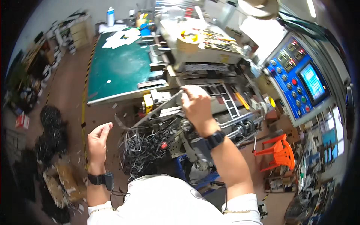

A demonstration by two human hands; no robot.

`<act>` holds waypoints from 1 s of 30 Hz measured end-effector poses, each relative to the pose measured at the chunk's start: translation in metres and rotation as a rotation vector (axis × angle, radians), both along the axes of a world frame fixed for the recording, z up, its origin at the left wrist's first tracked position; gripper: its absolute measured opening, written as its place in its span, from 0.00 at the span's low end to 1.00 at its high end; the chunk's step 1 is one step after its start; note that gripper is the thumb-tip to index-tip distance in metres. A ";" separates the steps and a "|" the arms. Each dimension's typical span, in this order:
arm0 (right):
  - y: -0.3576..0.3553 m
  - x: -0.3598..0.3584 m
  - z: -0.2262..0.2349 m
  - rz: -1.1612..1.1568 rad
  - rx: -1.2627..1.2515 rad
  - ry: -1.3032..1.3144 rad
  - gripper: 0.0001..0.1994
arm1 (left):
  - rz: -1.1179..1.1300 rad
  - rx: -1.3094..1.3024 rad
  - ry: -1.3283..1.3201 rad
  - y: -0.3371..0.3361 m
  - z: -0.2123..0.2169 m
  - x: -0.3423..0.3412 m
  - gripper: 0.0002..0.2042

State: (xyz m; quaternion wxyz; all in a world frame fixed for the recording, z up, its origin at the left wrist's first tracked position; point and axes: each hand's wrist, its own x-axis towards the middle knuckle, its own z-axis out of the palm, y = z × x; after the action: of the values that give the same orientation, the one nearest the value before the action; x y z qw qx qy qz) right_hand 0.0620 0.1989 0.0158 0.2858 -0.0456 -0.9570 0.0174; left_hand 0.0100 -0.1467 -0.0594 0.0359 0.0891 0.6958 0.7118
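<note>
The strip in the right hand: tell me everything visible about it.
The strip is thin, narrow and greyish, and looks like flexible plastic. The right hand pinches it between thumb and fingers. From there it slants down leftward, close above a dark tangle of strips, then curls loosely; whether it touches the tangle is unclear.

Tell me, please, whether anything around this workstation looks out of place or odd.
Yes, mildly: the dark strips in front of the person lie in a tangled heap, looped over one another rather than neatly coiled. Pale scraps also litter the floor beside the green table, which looks untidy.
</note>
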 end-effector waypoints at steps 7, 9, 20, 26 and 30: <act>0.001 -0.001 0.011 0.141 -0.133 0.189 0.12 | 0.186 0.155 -0.080 -0.020 -0.048 0.005 0.09; -0.009 -0.001 0.016 0.229 -0.239 0.187 0.12 | 0.207 0.146 -0.073 -0.023 -0.052 0.009 0.11; -0.030 0.018 0.035 0.023 -0.070 -0.151 0.15 | 0.203 0.137 0.090 -0.001 -0.006 0.012 0.16; -0.043 0.022 0.039 0.316 0.008 0.227 0.17 | 0.088 0.095 0.265 0.029 0.042 0.003 0.15; -0.053 0.038 0.052 0.270 -0.186 0.179 0.15 | -0.142 0.141 0.310 0.071 0.087 -0.021 0.16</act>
State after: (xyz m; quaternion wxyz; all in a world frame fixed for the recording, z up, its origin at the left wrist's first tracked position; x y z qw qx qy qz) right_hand 0.1001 0.1457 0.0674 0.3594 0.0585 -0.9195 0.1481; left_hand -0.0106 -0.0759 0.0276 -0.0280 0.2488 0.6334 0.7322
